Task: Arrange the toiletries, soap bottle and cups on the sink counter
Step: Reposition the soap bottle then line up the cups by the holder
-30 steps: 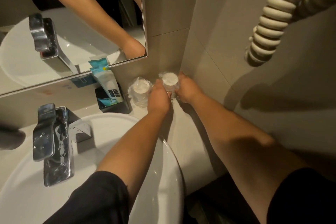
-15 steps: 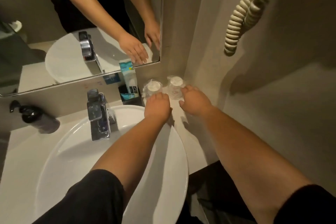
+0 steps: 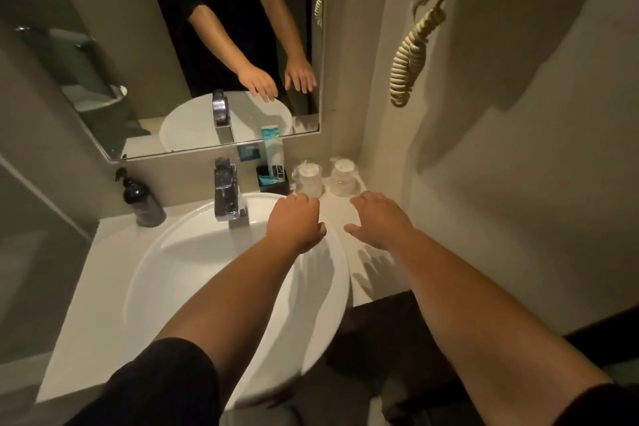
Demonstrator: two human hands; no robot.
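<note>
Two plastic-wrapped cups stand upside down side by side in the back right corner of the counter (image 3: pixel 373 273): the left cup (image 3: pixel 307 180) and the right cup (image 3: pixel 343 176). Left of them a black holder (image 3: pixel 275 183) carries a white-and-teal toiletry tube (image 3: pixel 271 152). A dark soap bottle (image 3: pixel 143 199) with a pump stands at the back left. My left hand (image 3: pixel 295 221) hovers just in front of the left cup, fingers loosely curled, holding nothing. My right hand (image 3: pixel 378 220) is spread over the counter in front of the right cup, empty.
A white round basin (image 3: pixel 166 273) fills the middle of the counter, with a chrome tap (image 3: pixel 224 192) at its back. A mirror (image 3: pixel 155 62) hangs above. A coiled cream cord (image 3: pixel 411 59) dangles on the right wall. The counter ends just right of the basin's front.
Both hands have let go of the cups and pulled back toward me. The view has risen and widened, so the soap bottle and more mirror now show.
</note>
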